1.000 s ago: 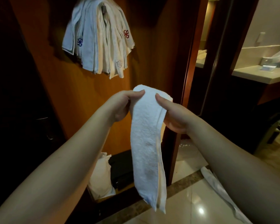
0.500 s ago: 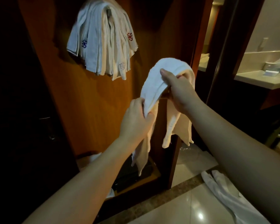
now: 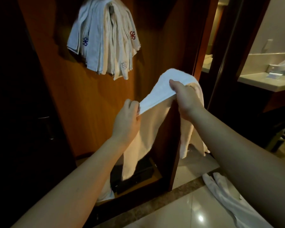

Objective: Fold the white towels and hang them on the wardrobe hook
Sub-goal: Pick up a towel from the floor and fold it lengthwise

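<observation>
Wardrobe [image 3: 92, 112]: an orange-brown wooden panel is seen ahead, with a dark safe-like box [image 3: 135, 176] low inside.
Hung towels [image 3: 104, 41]: a thick bunch of folded white towels is draped high on the panel; the hook itself is hidden beneath them.
Towel in hand [image 3: 161, 91]: it is held in mid-air below and right of the bunch, draped over the right hand, with both ends hanging down.
Floor towel [image 3: 220, 191]: another white towel is left lying on the tiles at lower right.
Right hand [image 3: 186, 97]: it is closed around the towel's top fold.
Left hand [image 3: 128, 119]: the fingers are curled and one edge is pinched just below the fold.
Risk: the fold is likely to be lost if the pinched edge slips. Because the hook is already crowded, the hung bunch could be knocked loose when this towel is added.
</observation>
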The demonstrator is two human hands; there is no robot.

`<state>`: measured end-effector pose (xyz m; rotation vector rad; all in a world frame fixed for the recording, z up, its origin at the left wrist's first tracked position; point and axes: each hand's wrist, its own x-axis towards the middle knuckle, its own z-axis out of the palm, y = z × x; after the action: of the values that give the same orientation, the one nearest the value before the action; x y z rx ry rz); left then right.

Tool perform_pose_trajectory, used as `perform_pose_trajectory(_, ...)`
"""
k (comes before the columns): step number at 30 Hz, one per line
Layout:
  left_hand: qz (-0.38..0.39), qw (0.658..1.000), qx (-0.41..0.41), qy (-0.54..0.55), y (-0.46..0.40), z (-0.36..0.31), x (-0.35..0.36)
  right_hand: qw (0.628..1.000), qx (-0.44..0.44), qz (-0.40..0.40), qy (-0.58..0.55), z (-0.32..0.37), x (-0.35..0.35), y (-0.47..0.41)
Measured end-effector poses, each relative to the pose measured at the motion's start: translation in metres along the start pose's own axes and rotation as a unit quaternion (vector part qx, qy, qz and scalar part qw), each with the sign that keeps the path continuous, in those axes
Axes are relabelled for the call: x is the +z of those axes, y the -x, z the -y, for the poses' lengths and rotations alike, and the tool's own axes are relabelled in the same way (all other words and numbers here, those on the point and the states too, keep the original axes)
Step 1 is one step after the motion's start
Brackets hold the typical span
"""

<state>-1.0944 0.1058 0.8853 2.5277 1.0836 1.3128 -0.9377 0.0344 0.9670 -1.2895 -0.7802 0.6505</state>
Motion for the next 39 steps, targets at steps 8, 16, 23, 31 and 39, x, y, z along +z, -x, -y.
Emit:
perform_pose_trajectory(8,0.088,0.976,-0.197,-0.024,0.02,0.068,0.033,0.996,-0.028,-0.039,-0.078,0.019,-0.003,-0.011)
perform_pose_trajectory(16,0.105,0.969,-0.222,-0.035,0.017,0.103,0.025,0.993,0.032,-0.101,-0.05,-0.018,-0.032,-0.05)
perform_pose_trajectory(23,0.073,0.98,-0.184,-0.03,0.01,0.101,-0.015,0.97,0.057,-0.093,-0.215,-0.027,-0.034,-0.057)
perform_pose_trajectory(31,0.015,0.824,-0.191,0.533,0.002,0.098,-0.077,0.929,0.057,-0.061,-0.359,0.002,-0.027,-0.059)
perform_pose_trajectory(39,0.009,0.771,-0.296,0.564,0.024,0.109,-0.067,0.963,0.108,-0.123,-0.216,-0.028,-0.033,-0.073)
